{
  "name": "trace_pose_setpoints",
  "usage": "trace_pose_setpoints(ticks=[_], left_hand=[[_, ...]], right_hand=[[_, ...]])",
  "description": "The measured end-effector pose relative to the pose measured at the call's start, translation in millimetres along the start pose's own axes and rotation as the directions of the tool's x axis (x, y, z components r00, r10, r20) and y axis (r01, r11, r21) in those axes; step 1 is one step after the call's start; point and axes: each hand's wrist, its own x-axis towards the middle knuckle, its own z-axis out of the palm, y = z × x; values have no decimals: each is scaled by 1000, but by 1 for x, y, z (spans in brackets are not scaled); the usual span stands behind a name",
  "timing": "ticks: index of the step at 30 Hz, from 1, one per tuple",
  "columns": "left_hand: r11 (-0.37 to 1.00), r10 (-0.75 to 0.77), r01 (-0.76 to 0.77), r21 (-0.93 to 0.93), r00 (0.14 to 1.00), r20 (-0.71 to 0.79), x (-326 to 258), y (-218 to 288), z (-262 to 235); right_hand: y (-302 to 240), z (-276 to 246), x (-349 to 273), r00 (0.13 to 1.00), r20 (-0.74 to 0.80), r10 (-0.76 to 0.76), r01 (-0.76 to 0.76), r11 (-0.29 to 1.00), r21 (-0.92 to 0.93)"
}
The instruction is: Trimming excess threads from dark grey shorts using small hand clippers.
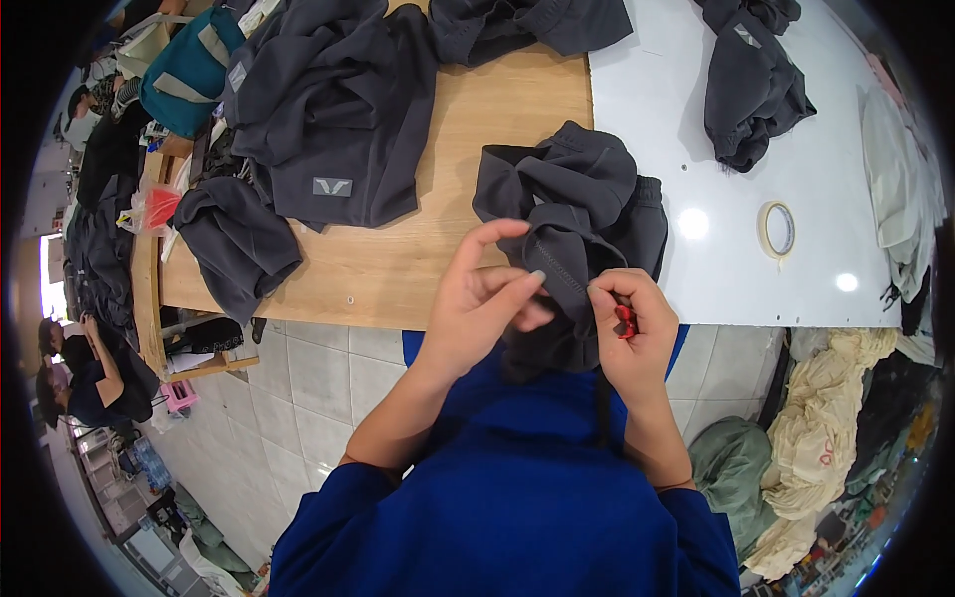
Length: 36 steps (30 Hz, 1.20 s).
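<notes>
A dark grey garment (607, 184) lies bunched at the table's front edge, part of it hanging down before me. My left hand (487, 294) is at a stitched fold of it, thumb at the cloth's edge and forefinger arched against it. Opposite, my right hand (637, 323) pinches the same fold between thumb and forefinger. Tucked in the right hand's curled fingers is a small red-and-black tool (625, 320); its working end is hidden.
More dark grey garments (328, 109) are heaped on the wooden tabletop (497, 95). On the white surface to the right are another garment (754, 95) and a tape roll (776, 231). Cream cloth bundles (821, 428) stand low at right. Other people (104, 373) are at far left.
</notes>
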Motion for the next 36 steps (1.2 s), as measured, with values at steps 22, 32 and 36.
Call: trace_pose_setpoints(ticks=[22, 32, 36], left_hand=[[962, -194, 238, -135, 940, 280, -16, -12, -3], [968, -166, 177, -177, 983, 75, 5, -12, 15], [966, -192, 197, -166, 980, 49, 2, -13, 11]], right_hand=[[-8, -3, -3, 989, 112, -95, 109, 986, -127], [-21, -20, -18, 979, 195, 53, -23, 987, -157], [-17, -17, -23, 964, 260, -56, 82, 992, -92]])
